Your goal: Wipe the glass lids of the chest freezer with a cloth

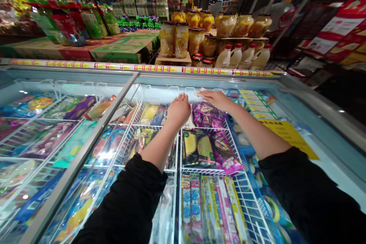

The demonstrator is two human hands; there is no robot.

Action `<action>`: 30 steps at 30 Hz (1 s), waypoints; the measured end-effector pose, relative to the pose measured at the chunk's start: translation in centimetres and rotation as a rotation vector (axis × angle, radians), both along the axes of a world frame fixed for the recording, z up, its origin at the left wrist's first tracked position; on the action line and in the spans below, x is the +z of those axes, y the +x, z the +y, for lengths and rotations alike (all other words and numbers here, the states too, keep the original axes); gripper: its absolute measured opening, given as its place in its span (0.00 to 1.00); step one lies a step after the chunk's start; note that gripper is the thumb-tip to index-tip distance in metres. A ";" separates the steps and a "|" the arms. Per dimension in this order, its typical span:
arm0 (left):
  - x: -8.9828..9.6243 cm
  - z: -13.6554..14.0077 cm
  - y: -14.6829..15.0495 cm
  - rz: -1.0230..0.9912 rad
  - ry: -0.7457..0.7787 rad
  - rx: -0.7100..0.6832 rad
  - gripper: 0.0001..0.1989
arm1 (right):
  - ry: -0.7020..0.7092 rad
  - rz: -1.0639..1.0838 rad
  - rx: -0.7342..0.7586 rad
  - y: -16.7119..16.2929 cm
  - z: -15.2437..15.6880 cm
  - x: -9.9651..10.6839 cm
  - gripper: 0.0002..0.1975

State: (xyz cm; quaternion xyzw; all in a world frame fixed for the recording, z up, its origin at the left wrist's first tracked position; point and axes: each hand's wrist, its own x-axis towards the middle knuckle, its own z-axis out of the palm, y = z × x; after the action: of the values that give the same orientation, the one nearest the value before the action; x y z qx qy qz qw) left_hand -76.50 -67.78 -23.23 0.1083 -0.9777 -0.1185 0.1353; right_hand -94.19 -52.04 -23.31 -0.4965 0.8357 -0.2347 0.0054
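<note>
- Over the back baskets of the freezer [154, 80], I have two bare hands reaching in, near each other but not touching.
- My left hand [179, 109] is just beside the purple packets [208, 113]. Its back faces up and its fingers look pressed together. I cannot tell if anything is under the palm.
- My right hand [215, 100] points left, above those packets. Its fingers look close together too, with the tips at a small pale thing [200, 91]. From far away, I cannot tell if they pinch it or only touch it.
- That small pale thing is near the freezer's back wall, between my two hands. It is too blurry to name.
- I think light fingers are best here, because a hard squeeze could tear or crush a wrapper.
- My wrists should go up and over the white wire dividers [179, 148], so the black sleeves [128, 194] do not catch.
- One row nearer me lie yellow-and-black packets [197, 145], and then long thin packets [211, 206]. I should not lean on those.
- Slow, small moves should help me not bump things.
</note>
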 end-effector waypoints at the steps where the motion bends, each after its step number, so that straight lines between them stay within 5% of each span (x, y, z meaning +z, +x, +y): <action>1: 0.0 0.1 0.0 -0.001 -0.003 0.004 0.26 | 0.002 0.006 -0.032 -0.6 -0.2 0.0 0.20; 5: 0.2 0.3 0.0 -0.008 -0.016 0.016 0.26 | 0.028 0.045 -0.197 -2.5 -3.7 -0.1 0.21; 9: 0.3 0.3 0.1 -0.011 -0.010 0.014 0.26 | 0.017 0.064 -0.185 -1.8 -6.8 -0.3 0.21; 14: 0.5 0.4 0.2 -0.008 -0.004 0.019 0.26 | 0.009 0.032 0.026 -0.5 -3.7 -0.3 0.22; 18: 0.7 0.5 0.1 -0.030 -0.005 0.023 0.26 | 0.053 0.047 -0.024 -2.0 -1.2 0.0 0.21; 25: 0.5 0.5 0.0 -0.018 -0.019 0.016 0.26 | 0.129 0.118 -0.279 -3.8 -7.0 0.6 0.22; 30: 0.8 0.4 0.2 -0.047 -0.021 0.014 0.26 | 0.126 0.125 -0.133 -2.8 -7.0 0.3 0.23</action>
State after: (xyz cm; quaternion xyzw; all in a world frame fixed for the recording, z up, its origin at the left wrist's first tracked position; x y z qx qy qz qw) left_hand -76.32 -67.35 -22.41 0.1165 -0.9810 -0.1045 0.1143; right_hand -97.01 -59.06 -22.98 -0.4523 0.8786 -0.1502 -0.0310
